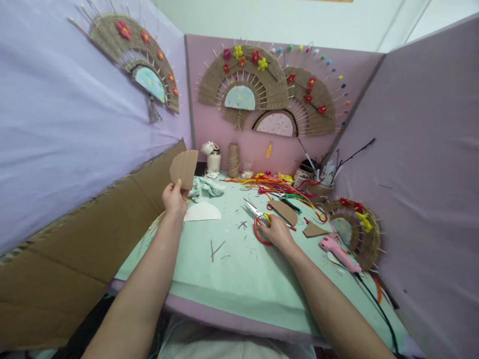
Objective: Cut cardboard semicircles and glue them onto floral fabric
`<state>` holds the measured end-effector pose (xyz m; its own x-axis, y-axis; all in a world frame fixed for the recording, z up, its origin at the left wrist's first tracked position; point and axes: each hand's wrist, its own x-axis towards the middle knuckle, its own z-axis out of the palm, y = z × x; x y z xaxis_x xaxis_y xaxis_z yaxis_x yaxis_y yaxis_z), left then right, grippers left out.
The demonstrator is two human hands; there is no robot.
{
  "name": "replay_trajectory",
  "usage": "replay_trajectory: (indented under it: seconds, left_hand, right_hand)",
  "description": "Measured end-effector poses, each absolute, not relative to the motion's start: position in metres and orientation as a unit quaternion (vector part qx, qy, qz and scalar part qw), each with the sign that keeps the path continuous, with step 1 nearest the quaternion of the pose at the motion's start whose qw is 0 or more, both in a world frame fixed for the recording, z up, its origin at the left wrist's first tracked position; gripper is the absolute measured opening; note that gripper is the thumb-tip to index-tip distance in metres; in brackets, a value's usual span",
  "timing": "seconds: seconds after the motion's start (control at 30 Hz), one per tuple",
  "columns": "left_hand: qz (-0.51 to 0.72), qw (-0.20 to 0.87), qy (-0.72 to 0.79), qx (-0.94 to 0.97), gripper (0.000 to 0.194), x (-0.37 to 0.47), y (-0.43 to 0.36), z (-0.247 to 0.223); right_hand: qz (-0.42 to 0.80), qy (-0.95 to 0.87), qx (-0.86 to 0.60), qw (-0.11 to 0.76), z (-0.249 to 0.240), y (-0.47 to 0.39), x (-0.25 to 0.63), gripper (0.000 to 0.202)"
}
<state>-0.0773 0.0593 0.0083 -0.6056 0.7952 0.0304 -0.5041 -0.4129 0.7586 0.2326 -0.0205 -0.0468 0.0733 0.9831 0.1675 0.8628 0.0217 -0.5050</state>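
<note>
Cardboard piece [185, 168] pinched in left fingers [177, 186], right fingers [266, 228] gripping scissors [258, 213], pot [317, 191] holding sticks [328, 172]

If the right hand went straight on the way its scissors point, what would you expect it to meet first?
Past its scissors, the right hand would probably meet the crumpled cloth first; depth is unclear, so it might slip by towards the cream bottle.

On my feed: matt cardboard piece [184, 168], left of centre; shiny metal-bladed scissors [254, 208], mid-frame; smooth plastic glue gun [340, 253], lower right; rough twine-woven fan [243, 71], top centre.
</note>
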Motion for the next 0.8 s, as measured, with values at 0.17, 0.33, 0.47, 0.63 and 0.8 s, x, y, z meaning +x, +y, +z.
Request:
replay_trajectory:
  seconds: [0.17,0.33,0.47,0.63,0.8]
  left_hand:
    - [0.833,0.399,0.349,0.155,0.017,-0.083,0.056,0.012]
    - [0.815,0.416,0.36,0.183,0.013,-0.077,0.054,0.013]
    - [0.735,0.475,0.41,0.257,0.01,-0.067,0.054,0.008]
    - [0.561,0.552,0.453,0.418,0.025,-0.049,0.047,-0.004]
    - [0.475,0.552,0.471,0.498,0.035,-0.038,0.04,-0.015]
  right_hand:
    - [0.056,-0.684,-0.705,0.177,-0.048,-0.024,0.229,0.028]
    - [-0.007,-0.684,-0.689,0.237,-0.05,-0.014,0.239,0.031]
    - [-0.047,-0.596,-0.759,0.26,-0.046,-0.001,0.27,0.041]
    - [0.048,-0.555,-0.808,0.192,-0.053,0.009,0.306,0.063]
    - [0.066,-0.528,-0.817,0.222,-0.061,0.015,0.315,0.063]
